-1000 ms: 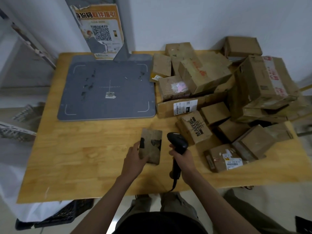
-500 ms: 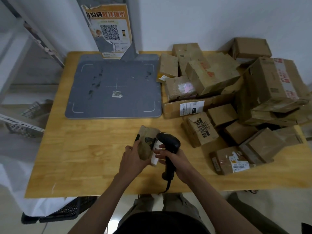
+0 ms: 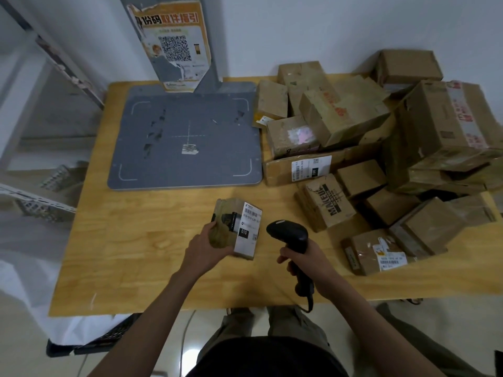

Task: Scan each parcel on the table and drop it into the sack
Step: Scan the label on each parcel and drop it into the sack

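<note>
Visibly, parcel (image 3: 236, 229) label reads "010"; nearby box (image 3: 330, 200) says "MAKEUP"

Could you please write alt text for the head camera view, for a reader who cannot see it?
A person's left hand holds a small parcel, label up, while the right hand grips a black handheld scanner beside it, above a wooden table. A grey scanning pad lies farther back, and cardboard boxes are piled at right.
</note>
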`<state>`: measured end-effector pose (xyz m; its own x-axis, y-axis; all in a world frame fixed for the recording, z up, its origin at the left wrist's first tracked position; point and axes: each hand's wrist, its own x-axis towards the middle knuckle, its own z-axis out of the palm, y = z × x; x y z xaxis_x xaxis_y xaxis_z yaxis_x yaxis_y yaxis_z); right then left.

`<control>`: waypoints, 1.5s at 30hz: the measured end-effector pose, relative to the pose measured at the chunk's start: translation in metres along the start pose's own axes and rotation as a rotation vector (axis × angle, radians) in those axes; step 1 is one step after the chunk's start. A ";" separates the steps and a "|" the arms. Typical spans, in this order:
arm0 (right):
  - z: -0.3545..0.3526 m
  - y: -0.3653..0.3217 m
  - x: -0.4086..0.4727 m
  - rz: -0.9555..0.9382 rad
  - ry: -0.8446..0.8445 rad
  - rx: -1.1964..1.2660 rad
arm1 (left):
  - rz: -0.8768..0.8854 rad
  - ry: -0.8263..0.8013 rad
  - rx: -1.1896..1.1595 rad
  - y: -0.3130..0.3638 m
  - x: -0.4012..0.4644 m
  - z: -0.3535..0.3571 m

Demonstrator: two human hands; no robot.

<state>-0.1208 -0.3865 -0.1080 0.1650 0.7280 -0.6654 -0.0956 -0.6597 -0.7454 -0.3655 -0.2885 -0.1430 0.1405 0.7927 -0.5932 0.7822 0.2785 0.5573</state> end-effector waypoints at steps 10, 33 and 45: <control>0.014 -0.025 0.007 0.159 -0.054 0.388 | 0.009 0.021 0.016 0.000 -0.001 0.005; 0.029 -0.039 0.019 0.169 -0.056 0.351 | 0.007 0.020 0.004 -0.004 0.001 0.005; 0.026 -0.025 -0.004 0.097 0.077 0.309 | 0.032 -0.091 -0.018 0.015 -0.020 -0.006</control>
<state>-0.1447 -0.3681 -0.0879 0.2128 0.6404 -0.7380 -0.4057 -0.6292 -0.6630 -0.3601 -0.2970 -0.1196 0.2202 0.7489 -0.6250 0.7655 0.2645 0.5866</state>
